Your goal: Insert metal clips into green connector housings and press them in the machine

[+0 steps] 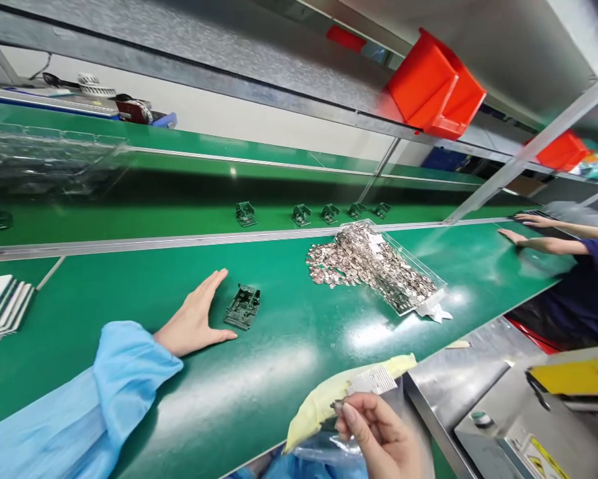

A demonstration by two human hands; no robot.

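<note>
My left hand point(193, 319), in a light blue sleeve, is open beside a small dark green circuit board assembly point(243, 307) on the green work surface point(279, 346). Thumb and fingers are spread towards the assembly, apart from it. My right hand point(373, 429) pinches a small dark piece point(337, 404) between thumb and forefinger; it is too small to name. Below and behind that hand are a yellow cloth-like sheet point(318, 402), a white ridged strip point(372, 380) and clear plastic. A clear tray point(441, 283) lies ahead, heaped with many small metal pieces point(368, 256), some spilled to its left.
Several similar board assemblies point(301, 214) stand along the far green strip. White stacked cards point(2, 306) lie at the left edge. An orange bin point(436, 86) hangs over the shelf. A co-worker's hands point(515, 236) rest at the far right. A metal machine point(508, 412) stands lower right.
</note>
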